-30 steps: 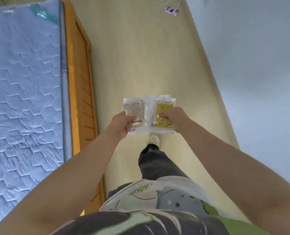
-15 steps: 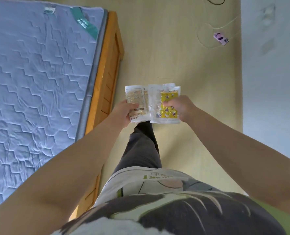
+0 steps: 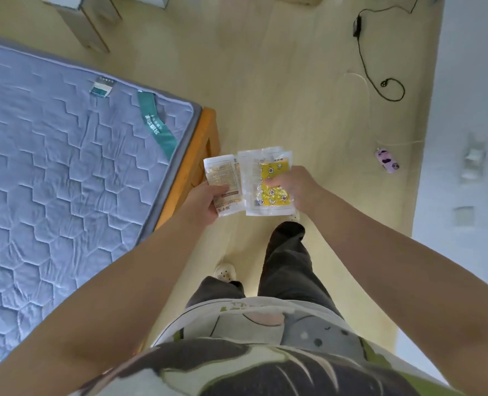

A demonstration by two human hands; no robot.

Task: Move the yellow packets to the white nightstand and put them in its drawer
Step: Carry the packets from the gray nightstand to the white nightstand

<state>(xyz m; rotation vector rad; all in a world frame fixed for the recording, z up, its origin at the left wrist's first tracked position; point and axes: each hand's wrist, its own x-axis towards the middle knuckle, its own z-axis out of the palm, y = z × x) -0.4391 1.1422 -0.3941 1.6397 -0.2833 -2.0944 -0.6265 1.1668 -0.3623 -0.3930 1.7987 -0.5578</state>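
Yellow packets (image 3: 274, 185) pinched between left hand (image 3: 205, 202), right hand (image 3: 297, 187)

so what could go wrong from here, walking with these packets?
1. The packets are a loose, fanned stack pinched between the left hand and right hand; one could slide out.
2. A black cable lies on the floor ahead: possible trip hazard.
3. The wooden bed corner is close on the left and could catch a leg.

Pale wood floor (image 3: 280, 81) runs between a quilted blue mattress (image 3: 65, 167) on an orange bedframe (image 3: 191, 167) and a white wall (image 3: 471, 81).
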